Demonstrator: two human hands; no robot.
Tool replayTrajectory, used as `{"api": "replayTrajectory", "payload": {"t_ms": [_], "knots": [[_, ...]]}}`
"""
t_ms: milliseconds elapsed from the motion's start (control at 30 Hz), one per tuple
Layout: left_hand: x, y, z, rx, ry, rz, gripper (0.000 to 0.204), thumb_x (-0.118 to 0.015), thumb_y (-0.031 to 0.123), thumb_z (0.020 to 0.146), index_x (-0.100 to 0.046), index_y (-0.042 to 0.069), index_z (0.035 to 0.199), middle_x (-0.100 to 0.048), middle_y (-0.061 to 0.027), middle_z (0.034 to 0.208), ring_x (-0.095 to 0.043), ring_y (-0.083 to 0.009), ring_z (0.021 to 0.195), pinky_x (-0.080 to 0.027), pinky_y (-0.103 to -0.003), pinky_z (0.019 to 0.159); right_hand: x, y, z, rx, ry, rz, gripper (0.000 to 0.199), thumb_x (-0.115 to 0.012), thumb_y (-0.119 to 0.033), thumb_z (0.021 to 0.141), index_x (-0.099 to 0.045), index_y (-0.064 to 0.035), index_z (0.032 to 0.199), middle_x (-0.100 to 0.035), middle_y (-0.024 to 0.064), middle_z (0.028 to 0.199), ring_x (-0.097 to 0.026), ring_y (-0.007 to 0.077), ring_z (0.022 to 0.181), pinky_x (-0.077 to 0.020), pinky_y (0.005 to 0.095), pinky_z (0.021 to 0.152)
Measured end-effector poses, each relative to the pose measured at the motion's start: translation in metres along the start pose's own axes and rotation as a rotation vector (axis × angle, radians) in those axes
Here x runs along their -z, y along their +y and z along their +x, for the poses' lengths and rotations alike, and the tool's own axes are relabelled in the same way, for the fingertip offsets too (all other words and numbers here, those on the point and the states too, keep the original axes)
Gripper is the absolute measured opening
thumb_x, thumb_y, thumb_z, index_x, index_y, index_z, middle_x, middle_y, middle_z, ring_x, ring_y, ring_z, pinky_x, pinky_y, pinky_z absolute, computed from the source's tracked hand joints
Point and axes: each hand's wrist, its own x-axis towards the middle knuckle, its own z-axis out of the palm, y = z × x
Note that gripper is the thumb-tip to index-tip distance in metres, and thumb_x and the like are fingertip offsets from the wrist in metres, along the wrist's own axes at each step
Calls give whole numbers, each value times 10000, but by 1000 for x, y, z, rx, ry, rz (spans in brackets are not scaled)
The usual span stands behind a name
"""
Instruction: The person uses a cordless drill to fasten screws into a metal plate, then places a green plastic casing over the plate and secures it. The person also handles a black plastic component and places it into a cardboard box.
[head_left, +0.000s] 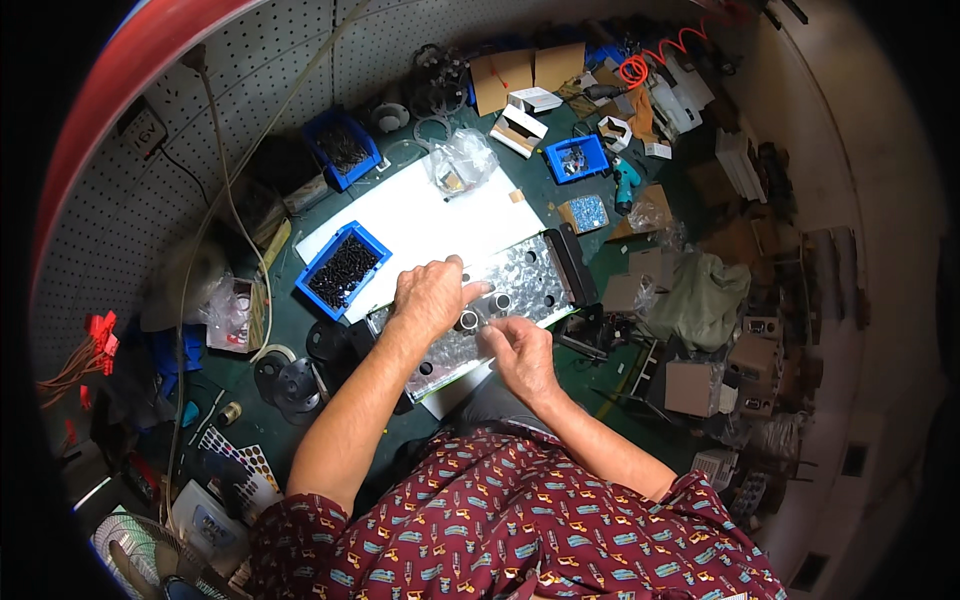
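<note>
A shiny metal panel (520,274) with round holes and dark end pieces lies before me on the bench. Two round ring-shaped parts, a nearer ring (468,320) and a farther ring (502,302), sit near its middle. My left hand (430,298) rests over the panel's left half, its thumb stretched apart from the bent fingers, towards the rings. Just right of the nearer ring, my right hand (522,360) is closed, thumb and fingertips together low over the panel. Whatever those fingertips hold is too small to make out.
A blue bin (344,270) of black screws stands on a white sheet (400,212) left of the panel. Behind lie a clear plastic bag (465,162) and another blue bin (577,160). A teal power drill (625,185) is at the right; black discs (290,386) lie at the left.
</note>
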Motion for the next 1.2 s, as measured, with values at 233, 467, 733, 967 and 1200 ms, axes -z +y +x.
{"api": "replayTrajectory", "payload": {"t_ms": [233,467,733,967,1200], "knots": [[-4,-1,-3,-11,45,6,537,-719,512,941,-689,-17,1033,-745,-239,870,-750,-403,900,-555,-522,815,-10,-11,6,41,71,-166,132,-715,-78,891,-698,35,825,-666,192,729,-655,302,611,-504,412,599],[-2,-2,0,7,14,5,555,-715,510,945,-685,-35,1049,-744,-229,845,-754,-395,886,-558,-519,809,-17,-11,11,74,79,-204,142,-715,-83,891,-660,22,812,-646,204,727,-656,376,684,-510,460,635],[4,-3,5,13,6,36,579,-712,540,934,-691,-20,1078,-750,-235,910,-744,-396,930,-548,-530,848,15,-22,43,-72,-237,-73,203,-720,-154,945,-730,26,851,-702,163,675,-697,271,598,-544,387,591],[5,3,-3,25,-20,34,556,-694,531,953,-700,-7,1095,-753,-232,917,-736,-398,948,-535,-543,851,95,9,86,196,431,-8,265,-672,-198,1014,-709,56,1081,-711,84,936,-669,140,807,-530,288,698],[14,-31,2,137,-44,-722,697,-367,586,1092,-631,4,1371,-705,-262,1247,-683,-318,1167,-499,-453,1050,112,81,104,-81,-76,-48,499,-513,-432,1102,-674,41,1085,-674,38,912,-587,135,870,-493,310,808]]}}
